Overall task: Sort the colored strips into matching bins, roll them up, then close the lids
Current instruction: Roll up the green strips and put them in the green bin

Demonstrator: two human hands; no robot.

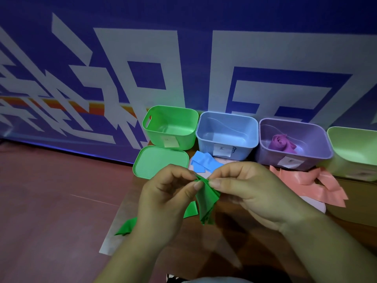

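Bins stand open in a row: green bin (170,127), blue bin (227,133), purple bin (293,139) (a rolled purple strip (280,142) inside). In front, left hand (163,201) and right hand (251,188) pinch the green strip (206,199), fingers clamped on its top edge.

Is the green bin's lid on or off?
Off. The green lid lies flat in front of the open green bin.

Fig.: single head-worn wide-angle cam, facing fwd & down. Left hand (167,193) and right hand (251,190) close, lower centre; table (214,252) beneath; bins (226,114) just beyond; wall (183,58) fills upper half.
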